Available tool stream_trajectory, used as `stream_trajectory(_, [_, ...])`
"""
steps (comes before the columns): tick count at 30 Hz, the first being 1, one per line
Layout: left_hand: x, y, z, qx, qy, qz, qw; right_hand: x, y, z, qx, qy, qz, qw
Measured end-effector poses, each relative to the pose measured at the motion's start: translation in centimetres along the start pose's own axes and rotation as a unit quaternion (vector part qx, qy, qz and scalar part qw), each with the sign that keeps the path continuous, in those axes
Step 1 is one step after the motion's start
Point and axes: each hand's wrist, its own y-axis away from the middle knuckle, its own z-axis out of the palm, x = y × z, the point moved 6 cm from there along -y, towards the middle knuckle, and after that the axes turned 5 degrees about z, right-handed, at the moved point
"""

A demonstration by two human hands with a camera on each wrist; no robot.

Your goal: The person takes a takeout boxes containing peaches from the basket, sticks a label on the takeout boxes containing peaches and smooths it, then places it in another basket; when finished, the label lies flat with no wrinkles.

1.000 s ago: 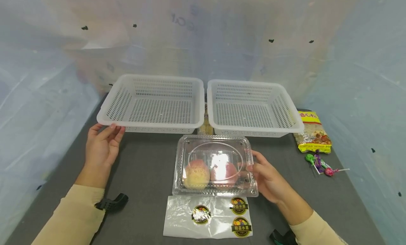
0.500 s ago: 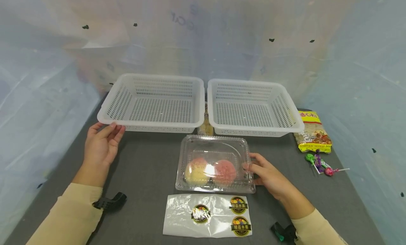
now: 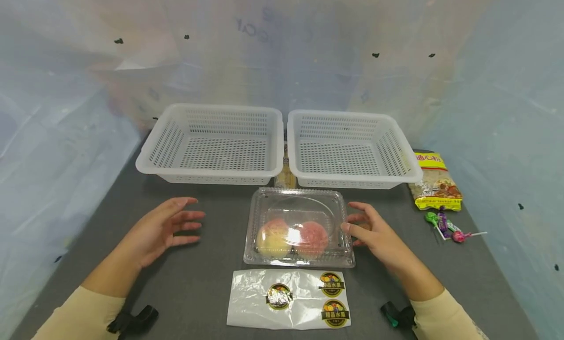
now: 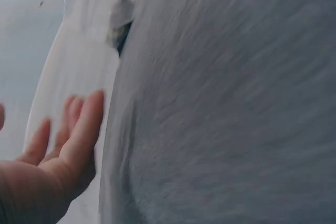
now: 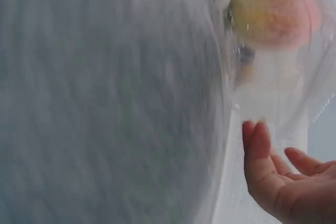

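Observation:
A clear plastic clamshell box (image 3: 299, 203) with its lid down lies on the grey table, with two peaches (image 3: 274, 239) inside, one yellowish and one pink. My right hand (image 3: 374, 237) is at the box's right edge, fingers relaxed and the thumb tip overlapping the rim. In the right wrist view the fingertips (image 5: 260, 140) point toward the box with nothing gripped. My left hand (image 3: 169, 227) hovers over the table left of the box, its fingers spread and holding nothing. A sheet of round fruit stickers (image 3: 251, 313) lies just in front of the box.
Two white perforated baskets, the left (image 3: 211, 173) and the right (image 3: 352, 177), stand side by side at the back. Between them shows part of a yellowish packet (image 3: 286, 176). A yellow food bag (image 3: 436, 183) and several lollipops (image 3: 458, 237) lie at the right.
My left hand has left the left basket's front rim and come toward the box. The clamshell was set down flatter, and my right hand's fingers have loosened at its edge.

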Motion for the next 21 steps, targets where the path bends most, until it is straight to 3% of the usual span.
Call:
stream_trajectory(3, [-1.3, 1.5, 2.0, -0.039, -0.044, -0.07, 0.9958, -1.0, 0.2, -0.8, 0.025, 0.033, -0.033, 0.999])
stream_trajectory(6, [-2.7, 3.2, 4.5, -0.089, -0.052, -0.135, 0.9855, -2.0, 0.6, -1.7, 0.044, 0.05, -0.06, 0.996])
stream_trajectory(10, [-3.6, 4.8, 8.0, -0.15, -0.047, -0.172, 0.9724, -3.5, 1.1, -2.8, 0.059, 0.036, -0.088, 0.994])
stream_trajectory(15, [-4.2, 5.8, 10.2, -0.178, -0.033, -0.165, 0.9695, -5.3, 1.8, -3.0, 0.065, 0.02, -0.121, 0.99])
stream_trajectory(21, [-4.1, 6.1, 11.9, -0.219, -0.053, -0.108, 0.9682, -7.5, 2.6, -3.3, 0.066, -0.008, -0.174, 0.983])
